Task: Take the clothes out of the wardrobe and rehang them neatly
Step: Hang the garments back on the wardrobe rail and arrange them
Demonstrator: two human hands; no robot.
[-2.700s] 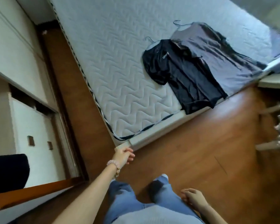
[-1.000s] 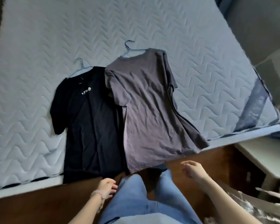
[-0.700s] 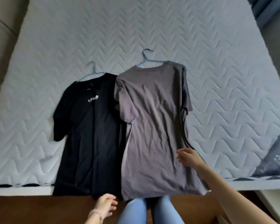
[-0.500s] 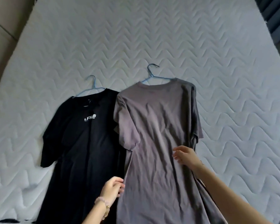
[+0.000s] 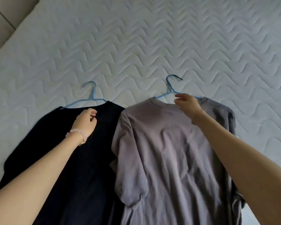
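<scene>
Two T-shirts lie flat side by side on a white quilted mattress (image 5: 152,38), each on a blue wire hanger. The black T-shirt (image 5: 68,168) is on the left; its hanger (image 5: 91,95) pokes out past the collar. The grey T-shirt (image 5: 169,151) is on the right, with its hanger (image 5: 170,88) showing above the neckline. My left hand (image 5: 86,120) rests on the black shirt just below its collar, fingers curled and closed. My right hand (image 5: 186,101) hovers at the grey shirt's collar with fingers spread, next to the hanger's arm.
The mattress stretches away beyond the hangers and to both sides of the shirts. A beige wall or headboard panel (image 5: 5,12) shows at the top left corner. The wardrobe is out of view.
I have leaned in over the bed. Both hands have travelled up from the shirts' lower halves to the collars, left onto the black shirt, right to the grey shirt's neckline.
</scene>
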